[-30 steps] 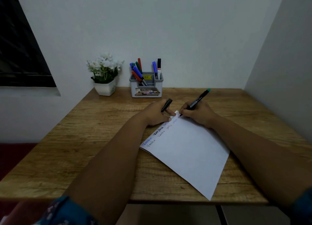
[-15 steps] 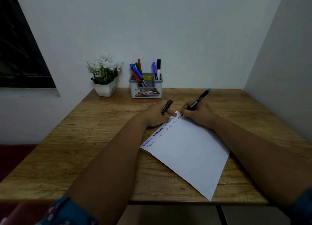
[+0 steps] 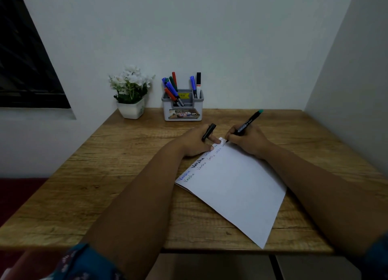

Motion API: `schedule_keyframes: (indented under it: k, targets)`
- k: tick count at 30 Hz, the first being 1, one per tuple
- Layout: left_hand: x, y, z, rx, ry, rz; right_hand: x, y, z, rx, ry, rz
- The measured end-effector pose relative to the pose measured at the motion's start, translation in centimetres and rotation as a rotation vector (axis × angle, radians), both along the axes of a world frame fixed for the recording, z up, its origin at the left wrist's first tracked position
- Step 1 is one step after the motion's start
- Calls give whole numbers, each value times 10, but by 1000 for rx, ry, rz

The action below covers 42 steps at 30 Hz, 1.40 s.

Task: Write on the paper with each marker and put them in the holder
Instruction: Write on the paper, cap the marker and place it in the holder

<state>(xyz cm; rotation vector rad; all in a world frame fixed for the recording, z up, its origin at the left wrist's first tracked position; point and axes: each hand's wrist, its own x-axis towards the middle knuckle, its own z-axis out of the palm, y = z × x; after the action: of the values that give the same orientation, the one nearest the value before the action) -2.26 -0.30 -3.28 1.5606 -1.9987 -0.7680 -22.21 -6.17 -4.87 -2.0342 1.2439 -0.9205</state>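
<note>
**Marker tip at the paper's far corner**

Almost nothing has shifted since the earlier frames: your right hand (image 3: 248,140) keeps its curled fingers pinched round the green-ended marker (image 3: 247,123), tip still touching the paper (image 3: 235,187) at its far corner. Your left hand (image 3: 195,142) still holds the black cap (image 3: 209,132) between curled fingers, with a straight fingertip pressing the sheet's far edge.

You have open wood along the table (image 3: 126,174) on its left side, and between your hands and the back edge. On the right, a wall runs close along the table's right edge. The paper lies slanted, its near corner reaching almost to the front edge; handwritten lines run along its left edge.

At the back edge, beside the left rear corner, stands a white pot of white flowers (image 3: 131,92). Just right of it sits the grey holder (image 3: 182,109), well apart from your hands. Its left compartment carries blue, red and green markers leaning together; its right one has a blue and a black marker upright.
</note>
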Motion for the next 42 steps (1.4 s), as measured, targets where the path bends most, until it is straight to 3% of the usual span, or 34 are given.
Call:
schedule_keyframes:
  k: [17, 23, 26, 28, 31, 35, 42]
  targets:
    - [0, -2, -1, 7, 17, 4, 1, 3, 3, 40, 8, -44]
    - [-1, 0, 1, 17, 35, 8, -1, 1, 9, 170, -531, -186]
    - [-12, 6, 5, 17, 252, 176, 6, 14, 24, 148, -578, -133]
    - [-19, 6, 10, 83, 537, 307, 11, 24, 35, 131, -581, -88]
    - [-21, -1, 10, 118, 924, 345, 15, 39, 48, 222, -760, 7]
    - [-23, 3, 11, 138, 1145, 241, 12, 51, 55, 452, -952, 108]
    - [-22, 5, 15, 155, 1314, 186, 14, 49, 50, 244, -826, -22]
